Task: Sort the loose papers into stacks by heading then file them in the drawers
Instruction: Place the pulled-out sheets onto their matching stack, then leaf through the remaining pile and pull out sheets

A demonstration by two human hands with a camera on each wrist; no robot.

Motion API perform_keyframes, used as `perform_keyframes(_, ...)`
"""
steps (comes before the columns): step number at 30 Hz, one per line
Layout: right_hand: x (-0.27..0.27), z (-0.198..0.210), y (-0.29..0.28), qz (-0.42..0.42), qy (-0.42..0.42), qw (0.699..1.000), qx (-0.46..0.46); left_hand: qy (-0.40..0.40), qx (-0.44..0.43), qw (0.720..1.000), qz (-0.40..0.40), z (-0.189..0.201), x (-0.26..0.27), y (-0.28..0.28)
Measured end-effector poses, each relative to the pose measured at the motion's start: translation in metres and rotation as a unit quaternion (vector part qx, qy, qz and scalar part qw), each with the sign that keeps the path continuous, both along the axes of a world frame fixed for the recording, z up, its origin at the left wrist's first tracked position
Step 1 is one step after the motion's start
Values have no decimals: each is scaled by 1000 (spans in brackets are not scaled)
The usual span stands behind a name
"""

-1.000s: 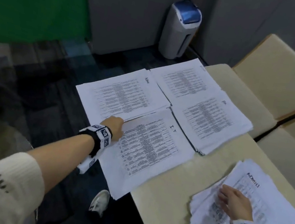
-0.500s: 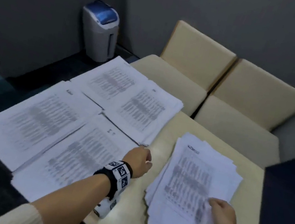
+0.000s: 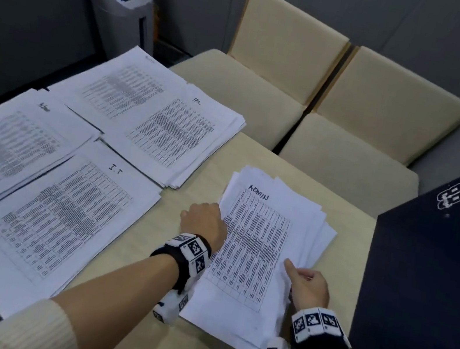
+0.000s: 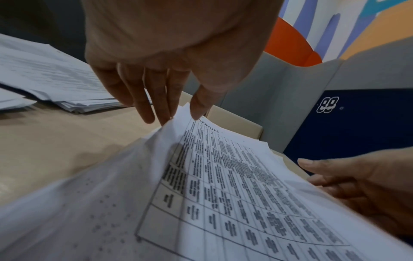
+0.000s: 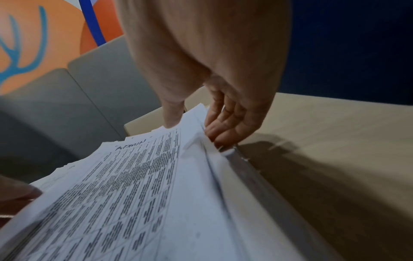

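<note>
A loose pile of printed sheets (image 3: 260,241), its top sheet headed ADMIN, lies on the beige table (image 3: 190,185). My left hand (image 3: 205,220) is at the pile's left edge. In the left wrist view its thumb lies on top and its fingers (image 4: 154,106) run down beside the raised edge, pinching it. My right hand (image 3: 303,282) holds the right edge with the thumb on top and the fingers (image 5: 223,130) curled under. Sorted stacks lie to the left: Admin (image 3: 10,141), I.T (image 3: 71,214), HR (image 3: 175,130) and one more (image 3: 127,85) behind.
A dark blue drawer cabinet (image 3: 433,271) stands on the table right of the pile, close to my right hand. Two beige chairs (image 3: 356,110) sit beyond the far edge. A grey bin with a blue lid (image 3: 121,1) stands by the wall.
My left hand has left the I.T stack and crossed right to the loose pile's left edge. My right hand has shifted from the pile's top to its right edge. The head view swung right.
</note>
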State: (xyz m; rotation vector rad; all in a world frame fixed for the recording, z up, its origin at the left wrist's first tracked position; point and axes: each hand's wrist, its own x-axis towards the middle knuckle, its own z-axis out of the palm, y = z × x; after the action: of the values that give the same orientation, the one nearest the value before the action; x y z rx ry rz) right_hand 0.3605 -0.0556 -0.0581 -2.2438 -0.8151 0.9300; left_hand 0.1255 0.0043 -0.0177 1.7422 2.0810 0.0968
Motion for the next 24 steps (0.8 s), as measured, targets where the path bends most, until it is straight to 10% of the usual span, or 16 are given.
perform_keyframes(24,23,8,5,44,63,997,19,-32,-121,992,-20,-21,-6,23)
